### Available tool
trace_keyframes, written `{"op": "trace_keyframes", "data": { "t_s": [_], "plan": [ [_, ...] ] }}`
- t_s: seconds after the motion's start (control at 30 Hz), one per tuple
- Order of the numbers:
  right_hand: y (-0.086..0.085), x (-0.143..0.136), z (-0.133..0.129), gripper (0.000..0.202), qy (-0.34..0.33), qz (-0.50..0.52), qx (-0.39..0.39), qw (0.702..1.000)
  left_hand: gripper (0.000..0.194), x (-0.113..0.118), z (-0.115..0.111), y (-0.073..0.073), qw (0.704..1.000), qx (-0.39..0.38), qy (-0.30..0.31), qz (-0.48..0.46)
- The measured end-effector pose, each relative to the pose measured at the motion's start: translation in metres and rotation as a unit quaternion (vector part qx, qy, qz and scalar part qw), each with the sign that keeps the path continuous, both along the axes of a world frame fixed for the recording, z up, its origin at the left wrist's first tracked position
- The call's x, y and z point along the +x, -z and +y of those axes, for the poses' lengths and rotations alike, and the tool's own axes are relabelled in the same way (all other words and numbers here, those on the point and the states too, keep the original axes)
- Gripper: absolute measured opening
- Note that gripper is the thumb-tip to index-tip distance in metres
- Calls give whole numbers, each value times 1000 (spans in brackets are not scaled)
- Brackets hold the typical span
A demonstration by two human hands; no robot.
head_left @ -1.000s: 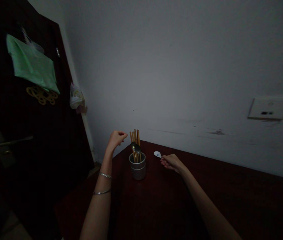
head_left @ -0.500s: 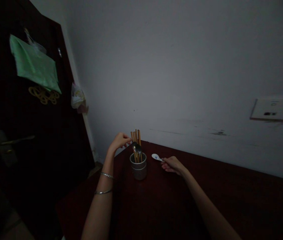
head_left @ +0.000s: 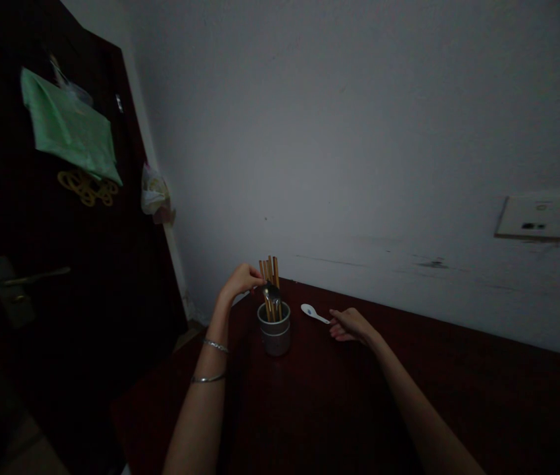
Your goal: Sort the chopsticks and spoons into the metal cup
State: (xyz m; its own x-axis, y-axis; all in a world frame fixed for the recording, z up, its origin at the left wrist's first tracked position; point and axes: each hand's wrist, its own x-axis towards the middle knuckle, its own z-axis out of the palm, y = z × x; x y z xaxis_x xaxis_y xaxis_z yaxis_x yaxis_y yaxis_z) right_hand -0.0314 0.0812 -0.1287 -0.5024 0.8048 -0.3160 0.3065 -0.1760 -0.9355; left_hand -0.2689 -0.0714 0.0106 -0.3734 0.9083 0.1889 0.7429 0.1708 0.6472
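Note:
A grey metal cup [head_left: 276, 336] stands on the dark red table [head_left: 309, 402], holding several wooden chopsticks [head_left: 276, 269] and dark, shiny spoons [head_left: 272, 291]. My left hand [head_left: 244, 280] is at the upper left of the cup, its fingers pinched at the edge of a dark spoon. To the right of the cup, a white spoon [head_left: 309, 311] with a small blue mark lies on the table. My right hand [head_left: 350, 324] is at the end of its handle, fingers parted, and the handle looks free of them.
Behind the table rises a pale wall [head_left: 339, 152] with a socket plate [head_left: 531, 216] at the right. On the left is a dark door [head_left: 82, 237] with a green cloth [head_left: 72, 128] hanging on it. A plastic bag [head_left: 155, 192] hangs beside the door frame.
My left hand has moved slightly right, onto the dark spoon. My right hand has let go of the white spoon and shifted a little to the right.

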Motion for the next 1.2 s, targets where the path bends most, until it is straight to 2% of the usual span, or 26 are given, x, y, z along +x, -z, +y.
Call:
{"op": "trace_keyframes", "data": {
  "t_s": [0.27, 0.37, 0.53, 0.7, 0.87, 1.07, 1.2],
  "plan": [
    [0, 9, 10, 28, 22, -23, 9, 999, 8, -4, 7, 6, 999, 28, 19, 12],
    [-3, 5, 9, 21, 20, -28, 42, 999, 8, -8, 9, 9, 999, 35, 18, 21],
    [-24, -14, -7, 10, 27, -45, 195, 979, 9, -11, 11, 12, 999, 35, 28, 30],
    [-54, -33, -35, 14, -37, -34, 314, 948, 10, -8, 11, 10, 998, 41, 18, 35],
    [-72, -31, -50, 17, -30, -40, 351, 935, 11, -4, 10, 9, 998, 50, 23, 44],
    [-79, -27, -56, 22, -40, -46, 415, 908, 13, -4, 13, 12, 995, 71, 33, 66],
    [-83, -28, -60, 24, -48, -41, 419, 906, 15, -2, 14, 11, 990, 108, 34, 81]
  ]
}}
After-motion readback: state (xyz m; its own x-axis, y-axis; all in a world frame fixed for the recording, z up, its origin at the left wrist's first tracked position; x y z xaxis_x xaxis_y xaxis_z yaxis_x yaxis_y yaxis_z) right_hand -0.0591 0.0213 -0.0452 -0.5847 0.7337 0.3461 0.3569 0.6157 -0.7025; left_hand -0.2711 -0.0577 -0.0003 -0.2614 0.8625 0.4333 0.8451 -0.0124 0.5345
